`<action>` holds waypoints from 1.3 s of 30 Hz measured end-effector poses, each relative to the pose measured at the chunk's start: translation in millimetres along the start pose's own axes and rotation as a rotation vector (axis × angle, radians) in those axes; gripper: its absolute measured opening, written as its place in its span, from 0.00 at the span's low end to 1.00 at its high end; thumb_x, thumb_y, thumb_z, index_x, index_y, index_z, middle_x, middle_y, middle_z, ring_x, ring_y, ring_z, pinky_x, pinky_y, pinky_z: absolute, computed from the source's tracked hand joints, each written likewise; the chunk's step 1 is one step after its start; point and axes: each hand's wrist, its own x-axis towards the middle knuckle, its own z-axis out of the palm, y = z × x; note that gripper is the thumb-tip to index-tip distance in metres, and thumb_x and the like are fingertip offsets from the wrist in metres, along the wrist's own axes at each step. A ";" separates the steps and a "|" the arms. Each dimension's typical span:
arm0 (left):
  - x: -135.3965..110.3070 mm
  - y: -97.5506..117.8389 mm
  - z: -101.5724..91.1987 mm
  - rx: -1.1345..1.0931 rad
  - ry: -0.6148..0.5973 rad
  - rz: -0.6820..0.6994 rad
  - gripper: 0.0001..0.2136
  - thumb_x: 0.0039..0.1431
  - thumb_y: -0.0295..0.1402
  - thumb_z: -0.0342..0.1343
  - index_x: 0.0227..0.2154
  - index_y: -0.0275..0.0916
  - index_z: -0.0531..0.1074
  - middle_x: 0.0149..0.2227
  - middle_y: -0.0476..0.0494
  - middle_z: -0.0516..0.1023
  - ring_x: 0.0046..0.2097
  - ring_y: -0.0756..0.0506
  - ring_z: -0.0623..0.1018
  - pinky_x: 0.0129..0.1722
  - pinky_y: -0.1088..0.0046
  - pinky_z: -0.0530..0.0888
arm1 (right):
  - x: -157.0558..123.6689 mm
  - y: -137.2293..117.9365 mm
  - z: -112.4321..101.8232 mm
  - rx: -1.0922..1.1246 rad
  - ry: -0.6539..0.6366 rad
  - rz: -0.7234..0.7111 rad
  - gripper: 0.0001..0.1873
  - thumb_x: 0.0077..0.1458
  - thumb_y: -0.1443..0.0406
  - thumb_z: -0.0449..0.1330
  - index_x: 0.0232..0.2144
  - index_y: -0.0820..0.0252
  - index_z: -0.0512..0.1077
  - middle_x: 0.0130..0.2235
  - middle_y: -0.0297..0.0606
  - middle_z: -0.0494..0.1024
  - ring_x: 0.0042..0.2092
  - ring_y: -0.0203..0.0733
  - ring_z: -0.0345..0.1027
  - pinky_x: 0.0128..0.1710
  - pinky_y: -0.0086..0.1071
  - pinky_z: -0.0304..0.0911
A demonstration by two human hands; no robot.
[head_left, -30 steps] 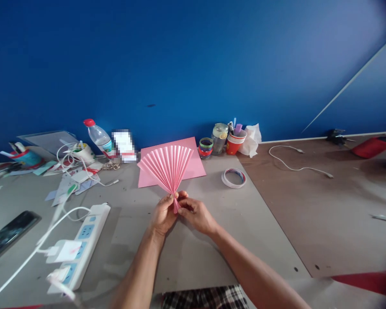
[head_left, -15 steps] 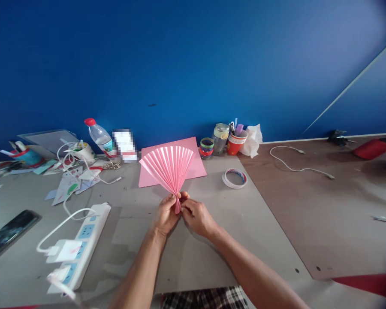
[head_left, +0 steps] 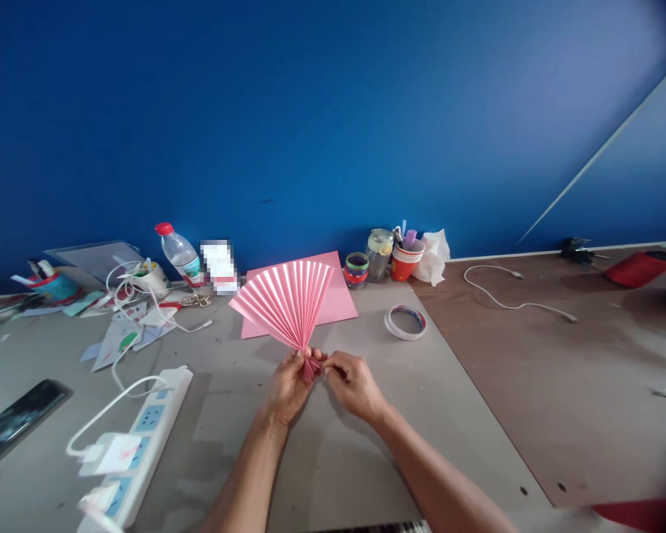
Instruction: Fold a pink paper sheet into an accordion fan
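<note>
A pink pleated paper fan [head_left: 288,303] stands spread out above my hands, gathered to a narrow neck near its bottom. My left hand [head_left: 288,389] is closed round that neck, thumb in front and fingers behind. Below the neck the short lower pleats flare out a little. My right hand [head_left: 358,385] is closed in a pinch at the right edge of these lower pleats. Behind the fan a flat pink sheet of paper [head_left: 338,303] lies on the table, partly covered by it.
A roll of tape [head_left: 405,323] lies to the right. Along the wall stand a glass jar [head_left: 379,255], a red paper cup [head_left: 405,265] with pens and a plastic bottle [head_left: 177,255]. At left are a power strip [head_left: 158,422] with cables and a phone [head_left: 19,422].
The lower pleats have spread toward the right, and my right hand has moved slightly right with them. The fan leans a bit more left. The camera view has tilted up slightly.
</note>
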 end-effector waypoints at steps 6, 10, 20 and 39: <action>-3.9 -0.6 5.7 0.078 -0.089 0.004 0.10 0.51 0.36 0.63 0.25 0.35 0.71 0.21 0.50 0.70 0.31 0.50 0.71 0.42 0.70 0.70 | 6.3 5.9 -6.5 0.178 0.114 0.154 0.08 0.50 0.64 0.54 0.22 0.60 0.69 0.23 0.32 0.69 0.27 0.36 0.60 0.29 0.28 0.55; -5.2 -4.7 5.7 0.110 -0.125 -0.030 0.11 0.52 0.37 0.63 0.24 0.35 0.71 0.18 0.53 0.65 0.27 0.52 0.68 0.40 0.70 0.70 | 10.2 10.7 -7.8 0.377 0.151 0.156 0.16 0.51 0.56 0.58 0.37 0.63 0.71 0.31 0.37 0.73 0.31 0.37 0.62 0.31 0.30 0.58; -8.6 -15.2 9.1 0.147 -0.120 -0.144 0.13 0.49 0.39 0.65 0.24 0.34 0.71 0.20 0.54 0.61 0.23 0.55 0.62 0.31 0.75 0.66 | 14.2 5.6 -6.3 0.575 0.104 0.156 0.15 0.46 0.54 0.63 0.26 0.60 0.70 0.24 0.33 0.69 0.26 0.34 0.57 0.28 0.30 0.57; -5.6 -17.4 6.5 0.036 -0.098 -0.077 0.13 0.51 0.39 0.63 0.25 0.36 0.68 0.20 0.55 0.60 0.23 0.55 0.60 0.30 0.76 0.63 | 15.2 22.2 8.0 0.545 0.207 0.184 0.18 0.43 0.52 0.65 0.20 0.61 0.70 0.20 0.32 0.66 0.23 0.33 0.54 0.24 0.29 0.54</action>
